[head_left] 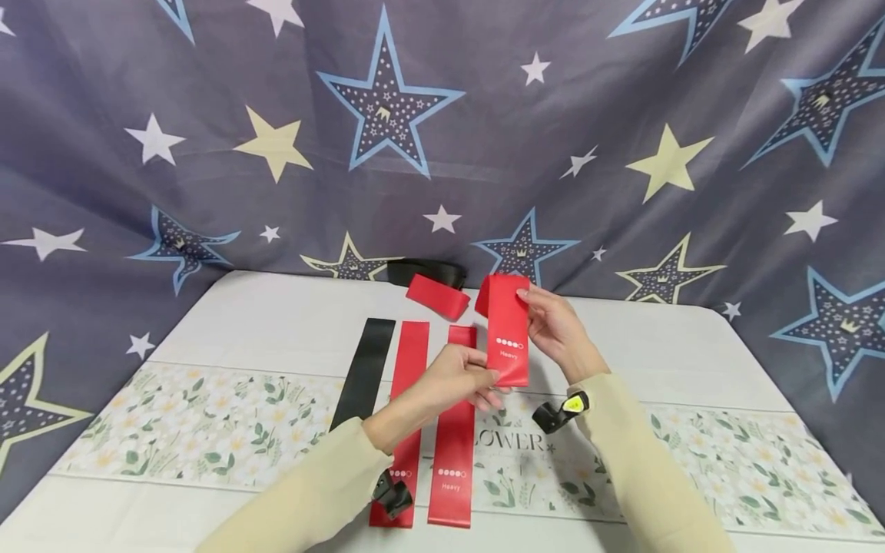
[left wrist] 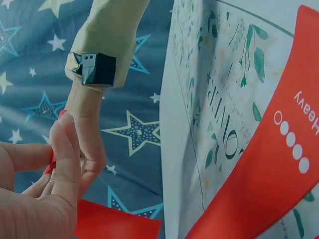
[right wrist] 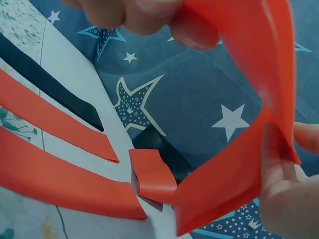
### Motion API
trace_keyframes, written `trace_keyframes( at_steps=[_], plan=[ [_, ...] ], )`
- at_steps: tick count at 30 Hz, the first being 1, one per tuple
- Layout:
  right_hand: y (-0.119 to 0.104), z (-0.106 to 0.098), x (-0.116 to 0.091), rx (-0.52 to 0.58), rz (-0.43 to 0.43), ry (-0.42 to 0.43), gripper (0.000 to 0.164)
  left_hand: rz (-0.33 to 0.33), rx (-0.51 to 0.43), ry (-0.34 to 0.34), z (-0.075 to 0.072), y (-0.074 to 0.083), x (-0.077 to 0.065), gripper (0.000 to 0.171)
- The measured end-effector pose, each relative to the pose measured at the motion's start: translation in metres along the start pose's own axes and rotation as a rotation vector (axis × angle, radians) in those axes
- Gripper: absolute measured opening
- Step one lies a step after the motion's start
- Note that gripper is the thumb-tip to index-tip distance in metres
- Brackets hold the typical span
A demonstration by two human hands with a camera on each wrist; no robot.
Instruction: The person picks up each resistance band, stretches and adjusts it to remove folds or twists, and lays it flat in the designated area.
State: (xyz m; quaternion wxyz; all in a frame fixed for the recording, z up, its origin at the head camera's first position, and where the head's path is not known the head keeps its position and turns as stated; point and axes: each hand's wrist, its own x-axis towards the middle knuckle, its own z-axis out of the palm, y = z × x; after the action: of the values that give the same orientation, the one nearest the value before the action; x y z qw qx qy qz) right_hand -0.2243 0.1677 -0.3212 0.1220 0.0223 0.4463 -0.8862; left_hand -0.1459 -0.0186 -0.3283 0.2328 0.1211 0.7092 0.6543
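Observation:
A red resistance band (head_left: 508, 319) marked "Heavy" hangs upright above the table, held between both hands. My left hand (head_left: 445, 376) pinches its lower end near the print. At the upper right edge, my right hand (head_left: 558, 329) grips it between thumb and fingers. The right wrist view shows the band (right wrist: 224, 189) bent into a loop, with the right hand (right wrist: 286, 184) on its edge. Below the left forearm lie a flat black band (head_left: 364, 365) and a flat red band (head_left: 412, 349), partly hidden. Another flat red "Heavy" band (head_left: 452, 461) lies beside them.
At the table's back edge rest a folded red band (head_left: 439, 297) and a curled black band (head_left: 429, 270). A white tablecloth (head_left: 276, 326) with a floral strip covers the table. Behind it hangs a star-printed curtain (head_left: 484, 184). Each wrist wears a small strapped camera.

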Motion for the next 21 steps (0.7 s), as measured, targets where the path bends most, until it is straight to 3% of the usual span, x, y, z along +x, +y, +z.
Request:
trace_keyframes(
  at_steps=[9,21],
  plan=[
    [-0.006,-0.002,-0.001,0.039,-0.001,0.046,0.026,0.022,-0.013,-0.022,0.007,-0.001,0.0,0.021],
    [-0.002,-0.014,-0.001,0.051,0.086,0.126,0.026,-0.048,-0.037,-0.013,0.02,-0.021,-0.008,0.026]
  ],
)
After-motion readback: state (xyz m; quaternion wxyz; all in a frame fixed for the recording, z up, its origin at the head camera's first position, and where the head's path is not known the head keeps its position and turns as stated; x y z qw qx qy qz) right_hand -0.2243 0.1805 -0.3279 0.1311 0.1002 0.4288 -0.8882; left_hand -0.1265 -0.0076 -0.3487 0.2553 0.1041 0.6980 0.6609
